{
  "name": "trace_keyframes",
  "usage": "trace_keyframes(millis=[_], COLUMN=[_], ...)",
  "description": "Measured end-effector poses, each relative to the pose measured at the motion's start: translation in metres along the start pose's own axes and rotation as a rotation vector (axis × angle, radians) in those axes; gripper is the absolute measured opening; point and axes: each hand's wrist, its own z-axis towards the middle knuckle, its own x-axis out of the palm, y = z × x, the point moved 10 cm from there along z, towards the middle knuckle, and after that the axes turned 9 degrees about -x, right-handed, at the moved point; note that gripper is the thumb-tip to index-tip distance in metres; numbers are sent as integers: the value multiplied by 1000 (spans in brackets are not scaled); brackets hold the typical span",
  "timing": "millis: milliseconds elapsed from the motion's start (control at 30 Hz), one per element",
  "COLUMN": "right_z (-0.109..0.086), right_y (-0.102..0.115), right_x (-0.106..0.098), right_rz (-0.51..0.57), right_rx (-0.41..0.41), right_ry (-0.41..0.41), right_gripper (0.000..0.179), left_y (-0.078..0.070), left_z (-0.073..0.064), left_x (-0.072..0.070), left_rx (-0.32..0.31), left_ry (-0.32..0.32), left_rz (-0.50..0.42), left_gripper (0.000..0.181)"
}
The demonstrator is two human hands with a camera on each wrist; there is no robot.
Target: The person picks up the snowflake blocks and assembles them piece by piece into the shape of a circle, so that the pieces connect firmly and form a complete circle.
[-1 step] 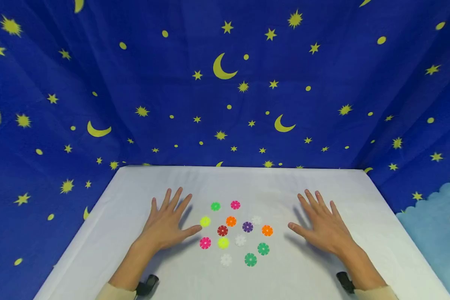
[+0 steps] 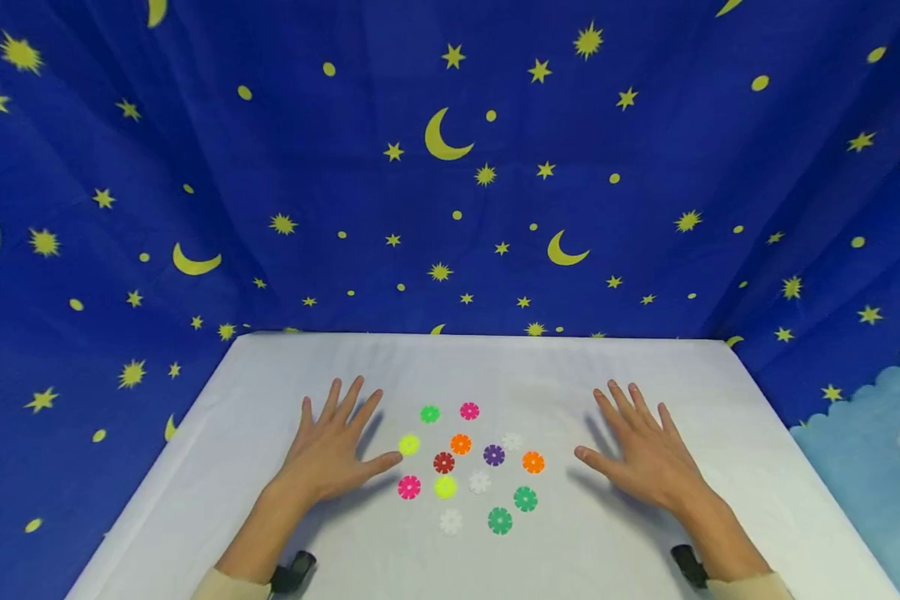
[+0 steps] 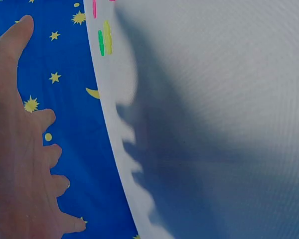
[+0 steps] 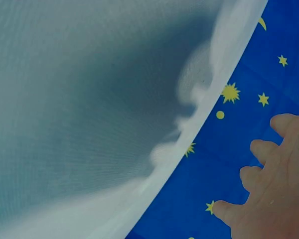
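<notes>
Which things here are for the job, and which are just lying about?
Probably for the job:
flat, round, notched discs in several colours
bare left hand
bare right hand

Probably just around it:
blue cloth backdrop with yellow stars and moons
white table covering
black wrist devices

The head view's bottom cuts off the near edge and near corners of your desk (image 2: pixel 570 567), and your sleeves (image 2: pixel 228 587). Your left hand (image 3: pixel 12 144) and right hand (image 4: pixel 279 184) overrun their wrist views; the left one clips a pink disc (image 3: pixel 94 7).
</notes>
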Motion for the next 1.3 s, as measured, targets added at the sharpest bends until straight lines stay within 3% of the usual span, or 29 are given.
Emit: trace_keyframes(millis=[600,733,867,1000,1300], right_z=[-5,-1,4,7,17], right_y=[8,14,20,21,30], right_x=[5,1,-6,-9,7], right_rz=[22,40,54,138,391], right_rx=[-17,-38,-43,-36,-69], right_ry=[-24,-62,-144,-192,-115], right_gripper=[89,84,69,46,29], left_y=[8,10,9,3,-12], left_z=[-9,-10,-12,-10,2], left_x=[11,12,12,12,17], left_rx=[-40,-47,-31,-3,3], left_ry=[23,41,60,42,12], left_rz=[-36,-56,-131,-223,-416], left_gripper=[100,96,89,74,41])
